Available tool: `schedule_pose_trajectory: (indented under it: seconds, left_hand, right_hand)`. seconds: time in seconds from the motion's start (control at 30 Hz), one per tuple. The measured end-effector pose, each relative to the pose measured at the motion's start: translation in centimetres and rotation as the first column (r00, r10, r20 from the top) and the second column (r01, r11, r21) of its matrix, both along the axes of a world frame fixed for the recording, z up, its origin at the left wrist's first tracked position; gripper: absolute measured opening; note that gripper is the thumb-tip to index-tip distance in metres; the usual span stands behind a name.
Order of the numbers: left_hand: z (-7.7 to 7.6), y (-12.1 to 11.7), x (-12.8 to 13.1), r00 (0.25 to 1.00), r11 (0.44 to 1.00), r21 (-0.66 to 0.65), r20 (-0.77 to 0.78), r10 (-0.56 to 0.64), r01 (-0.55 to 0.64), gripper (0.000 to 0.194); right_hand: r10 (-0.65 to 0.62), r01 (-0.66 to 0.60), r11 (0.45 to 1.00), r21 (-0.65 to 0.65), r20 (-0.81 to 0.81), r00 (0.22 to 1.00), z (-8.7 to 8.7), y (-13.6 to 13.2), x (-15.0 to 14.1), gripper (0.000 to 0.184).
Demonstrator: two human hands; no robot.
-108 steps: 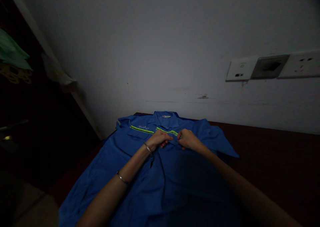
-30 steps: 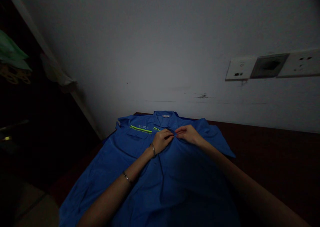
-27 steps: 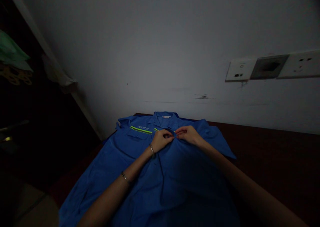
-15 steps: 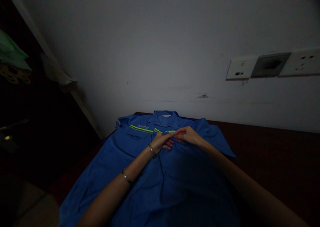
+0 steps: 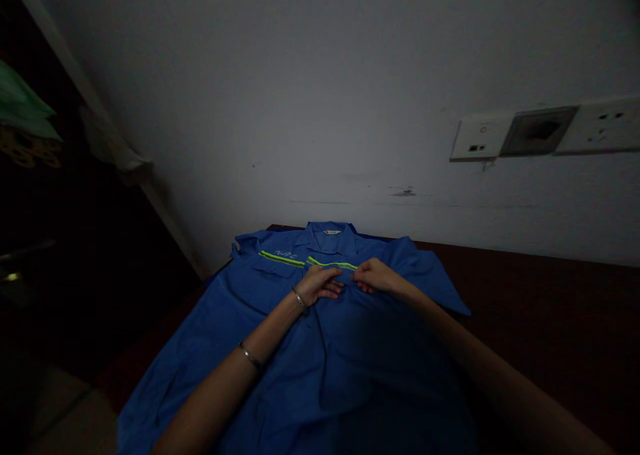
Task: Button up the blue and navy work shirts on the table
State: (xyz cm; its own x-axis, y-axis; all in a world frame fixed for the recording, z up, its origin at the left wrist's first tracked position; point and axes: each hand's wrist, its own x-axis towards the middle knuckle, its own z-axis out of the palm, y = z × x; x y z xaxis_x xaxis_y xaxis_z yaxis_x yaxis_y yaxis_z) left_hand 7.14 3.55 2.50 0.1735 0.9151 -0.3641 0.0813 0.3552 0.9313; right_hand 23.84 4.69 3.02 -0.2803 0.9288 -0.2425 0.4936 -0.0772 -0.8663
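Note:
A blue short-sleeved work shirt [image 5: 240, 308] lies spread out, front up, with its collar toward the wall. Yellow-green reflective stripes cross its chest, and white lettering sits above the stripe on the left. At the chest pocket on the right side, my left hand [image 5: 319, 283] has the shirt's cloth between its thumb and fingers. Just to the right of it, my right hand [image 5: 374, 276] pinches the cloth below the stripe with its fingertips. A small gap separates the two hands. Whatever fastening lies there is too small and dark to make out.
The shirt rests on a dark reddish-brown table [image 5: 540, 301] against a pale wall [image 5: 325, 95]. Sockets and a switch [image 5: 540, 131] are set in the wall at right. On the left stands a dark door [image 5: 65, 241] with a handle and a green cloth [image 5: 23, 101] hanging.
My right hand has drawn slightly away from my left thumb, its fingers curling in more. A gap has opened between the hands, showing more of the stripe. The shirt lies as before.

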Motion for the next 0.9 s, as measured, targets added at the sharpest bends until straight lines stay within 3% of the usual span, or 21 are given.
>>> schedule_pose_trajectory:
  seconds: [0.07, 0.17, 0.27, 0.5, 0.9]
  left_hand:
    - [0.3, 0.5, -0.5, 0.986, 0.998, 0.065, -0.168, -0.001, 0.012, 0.025]
    - [0.7, 1.1, -1.2, 0.895, 0.977, 0.213, -0.438, 0.08, 0.017, 0.037]
    - [0.9, 1.2, -1.7, 0.833, 0.958, 0.268, -0.549, 0.063, 0.104, 0.043]
    - [1.5, 1.2, -1.9, 0.823, 0.94, 0.324, -0.56, 0.098, 0.109, 0.034]
    - [3.1, 0.5, -1.5, 0.908, 0.957, 0.273, -0.418, 0.028, 0.096, 0.028]
  right_hand:
    - [-0.01, 0.01, 1.0, -0.003, 0.008, 1.0, 0.1, 0.0, 0.1, 0.021]
    - [-0.004, 0.005, 1.0, -0.008, 0.003, 1.0, 0.4, -0.1, 0.1, 0.018]
    - [0.023, -0.022, 1.0, 0.001, -0.009, 1.0, 0.6, -0.3, 0.2, 0.017]
    - [-0.005, 0.005, 1.0, 0.01, -0.003, 1.0, 0.5, -0.5, 0.2, 0.013]
    - [-0.063, 0.063, 0.998, 0.003, 0.09, 0.994, 0.4, -0.7, -0.4, 0.02]
